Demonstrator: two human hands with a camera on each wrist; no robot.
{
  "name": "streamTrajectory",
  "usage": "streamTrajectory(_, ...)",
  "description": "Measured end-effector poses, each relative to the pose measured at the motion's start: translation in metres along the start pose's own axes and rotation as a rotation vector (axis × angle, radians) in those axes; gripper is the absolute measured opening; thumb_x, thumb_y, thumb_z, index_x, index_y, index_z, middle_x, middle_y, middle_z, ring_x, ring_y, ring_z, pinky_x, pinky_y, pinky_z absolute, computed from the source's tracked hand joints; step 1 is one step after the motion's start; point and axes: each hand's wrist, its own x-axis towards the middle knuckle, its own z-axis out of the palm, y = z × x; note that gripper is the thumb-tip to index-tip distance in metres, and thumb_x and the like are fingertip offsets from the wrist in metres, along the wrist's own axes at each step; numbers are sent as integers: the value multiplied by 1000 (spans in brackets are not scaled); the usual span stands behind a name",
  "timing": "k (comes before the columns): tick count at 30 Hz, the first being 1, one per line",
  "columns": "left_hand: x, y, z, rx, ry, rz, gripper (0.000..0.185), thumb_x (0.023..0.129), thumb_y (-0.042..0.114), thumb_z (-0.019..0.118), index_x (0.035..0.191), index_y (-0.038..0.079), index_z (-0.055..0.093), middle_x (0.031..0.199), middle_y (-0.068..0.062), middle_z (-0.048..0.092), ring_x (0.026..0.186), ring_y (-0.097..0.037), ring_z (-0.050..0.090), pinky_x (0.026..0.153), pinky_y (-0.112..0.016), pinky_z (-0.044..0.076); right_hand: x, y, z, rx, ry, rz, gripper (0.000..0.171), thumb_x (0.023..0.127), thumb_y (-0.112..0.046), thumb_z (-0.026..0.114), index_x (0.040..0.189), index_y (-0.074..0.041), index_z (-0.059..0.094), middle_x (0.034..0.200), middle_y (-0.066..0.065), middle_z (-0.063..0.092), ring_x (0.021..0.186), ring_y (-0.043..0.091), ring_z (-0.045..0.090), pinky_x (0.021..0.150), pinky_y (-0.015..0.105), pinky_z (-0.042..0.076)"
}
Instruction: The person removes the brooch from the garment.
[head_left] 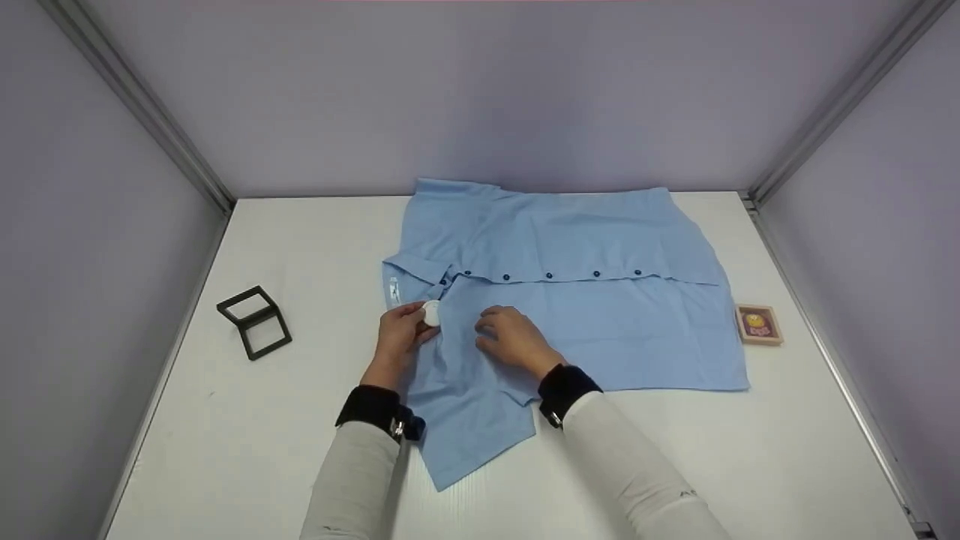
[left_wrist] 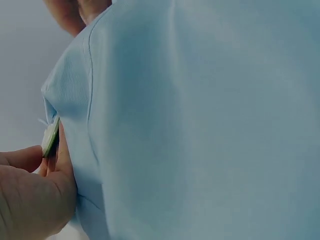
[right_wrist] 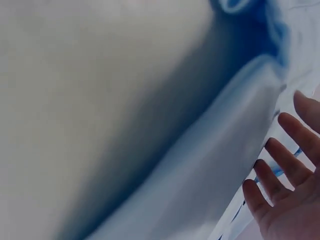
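A light blue buttoned shirt [head_left: 585, 300] lies spread on the white table [head_left: 300, 420], collar to the left. My left hand [head_left: 401, 330] pinches a small white round disc [head_left: 432, 313] against the shirt near the collar; in the left wrist view the disc [left_wrist: 50, 137] sits edge-on between thumb and fingers beside the blue cloth [left_wrist: 200, 130]. My right hand [head_left: 510, 337] rests flat on the shirt just right of the disc, fingers straight. The right wrist view shows those fingers [right_wrist: 280, 165] spread over blurred blue cloth [right_wrist: 200, 165].
A black open frame stand [head_left: 255, 322] sits on the table at the left. A small brown box with a yellow picture [head_left: 759, 325] lies by the shirt's right edge. Grey walls enclose the table on three sides.
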Motion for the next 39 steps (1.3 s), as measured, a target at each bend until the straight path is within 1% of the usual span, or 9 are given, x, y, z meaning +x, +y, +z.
streamTrajectory(3, 1, -1, -2, -16, -8, -21, 32, 100, 1, 50, 128, -14, 54, 122, -29, 58, 92, -23, 67, 82, -35, 56, 7, -6, 6, 81, 48, 6, 24, 94, -15, 66, 115, -3, 69, 116, 11, 64, 111, 27, 58, 98, 40, 44)
streamTrajectory(6, 2, -2, -4, 1, -27, -29, 32, 100, 1, 51, 128, -14, 54, 123, -28, 59, 94, -24, 67, 84, -36, 55, 15, -13, 10, 194, 74, 31, 31, 96, -13, 63, 126, -4, 62, 116, 11, 64, 107, 24, 59, 95, 37, 46)
streamTrajectory(10, 3, -3, -6, 33, -68, -29, 32, 101, 0, 48, 130, -14, 52, 125, -27, 57, 101, -28, 65, 89, -38, 53, 25, -20, 15, 289, 70, 70, 42, 100, -14, 57, 141, -10, 52, 116, 10, 63, 102, 22, 59, 92, 37, 47)
streamTrajectory(13, 3, -3, -6, 56, -88, -32, 33, 102, 1, 47, 131, -14, 50, 126, -27, 55, 106, -31, 63, 91, -38, 52, 31, -23, 17, 323, 53, 92, 44, 102, -16, 54, 145, -13, 48, 119, 11, 62, 102, 22, 58, 92, 38, 46)
streamTrajectory(16, 4, -4, -7, 61, -97, -31, 33, 102, 1, 46, 132, -14, 49, 128, -28, 55, 110, -33, 61, 92, -38, 52, 36, -24, 19, 344, 45, 110, 43, 103, -18, 53, 145, -11, 49, 129, 11, 59, 110, 21, 56, 97, 38, 44)
streamTrajectory(20, 5, -5, -6, 59, -105, -33, 33, 102, 0, 45, 132, -14, 49, 129, -29, 54, 109, -32, 61, 92, -39, 52, 41, -24, 20, 381, 58, 151, 39, 102, -21, 55, 139, -8, 55, 130, 11, 60, 110, 22, 57, 97, 37, 44)
streamTrajectory(25, 5, -5, -5, 49, -101, -29, 31, 102, -2, 46, 129, -15, 50, 123, -28, 57, 98, -26, 65, 87, -37, 54, 43, -28, 24, 476, 87, 226, 37, 99, -21, 59, 133, -7, 59, 111, 10, 65, 93, 20, 57, 85, 35, 47)
streamTrajectory(30, 4, -5, -6, 29, -110, -19, 30, 101, -2, 47, 127, -16, 51, 117, -25, 60, 90, -22, 66, 85, -37, 55, 45, -30, 30, 596, 120, 265, 35, 96, -18, 63, 128, -3, 61, 102, 10, 65, 89, 19, 59, 79, 31, 49)
streamTrajectory(39, 3, -7, -7, 16, -138, 0, 31, 101, -3, 47, 128, -18, 50, 120, -28, 59, 94, -26, 65, 82, -36, 56, 45, -31, 37, 634, 214, 279, 29, 93, -12, 65, 119, 0, 64, 94, 8, 64, 84, 18, 57, 74, 29, 48)
